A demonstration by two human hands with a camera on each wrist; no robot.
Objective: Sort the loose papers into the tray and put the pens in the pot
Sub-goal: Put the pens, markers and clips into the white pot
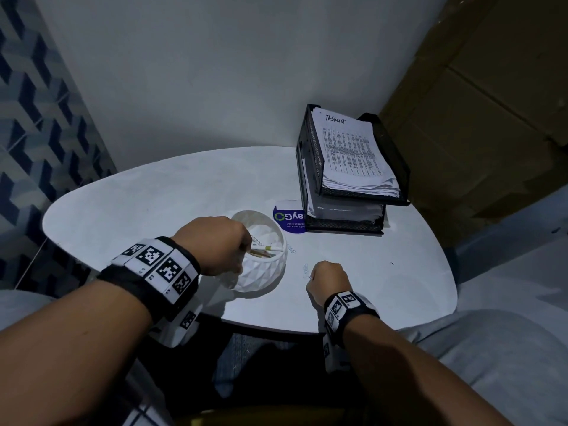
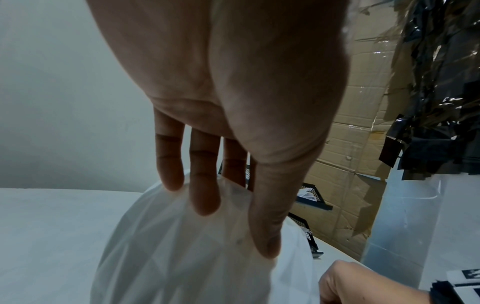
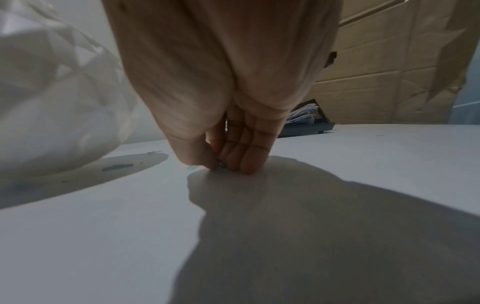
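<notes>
Left grip (image 1: 215,244): thumb (image 2: 265,226) on the outer wall and fingers (image 2: 205,185) over the rim of the white faceted pot (image 1: 261,269), grasping it and steadying it on the surface (image 1: 153,195). Right grip (image 1: 327,279): fingertips (image 3: 244,162) bunched against the thumb and pressed to the surface just right of the pot, pinching a small glinting object, apparently a paper clip (image 1: 310,277); what exactly is held is too small to tell with certainty. A second clip (image 1: 305,268) lies just beside that hand, a third (image 1: 292,249) against the pot's right wall.

Pens (image 1: 267,249) lie inside the pot, nearly flat across its bowl. Papers (image 1: 350,149) are stacked in the black mesh tray (image 1: 399,179) at the far right, both tiers filled; a blue printed card (image 1: 289,218) remains partly under the tray's near-left corner.

Likely hazards, as judged from this arrangement:
- The clip is thin and flat on a smooth surface; a fingertip pinch may slip and flick it off the near edge.
- The pot is shallow and rounded; tilting it with the left grip could roll the pens out.
- The top sheets overhang the tray's near lip unevenly and could slide if the tray is bumped.
- The card may be overlooked as a loose paper.
</notes>
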